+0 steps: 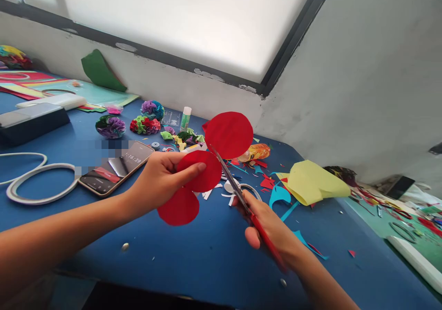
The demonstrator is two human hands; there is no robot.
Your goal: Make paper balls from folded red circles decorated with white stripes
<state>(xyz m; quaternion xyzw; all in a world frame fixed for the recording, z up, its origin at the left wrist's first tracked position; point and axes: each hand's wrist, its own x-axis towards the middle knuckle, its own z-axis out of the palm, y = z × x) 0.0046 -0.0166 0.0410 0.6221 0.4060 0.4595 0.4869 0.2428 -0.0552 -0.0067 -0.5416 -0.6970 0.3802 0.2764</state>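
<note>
A red paper shape made of several joined round lobes is held over the blue table. My left hand pinches its middle lobe, thumb on top. One lobe hangs below that hand and another rises to the upper right. My right hand is closed around the red handles of scissors. The blades point up and left, their tips at the junction between the upper and middle lobes. Whether the blades are parted is hard to tell.
A phone and white rings lie left on the blue table. Pleated paper flowers and a glue stick stand behind. Paper scraps, folded yellow paper and an orange-wrapped bottle are at right.
</note>
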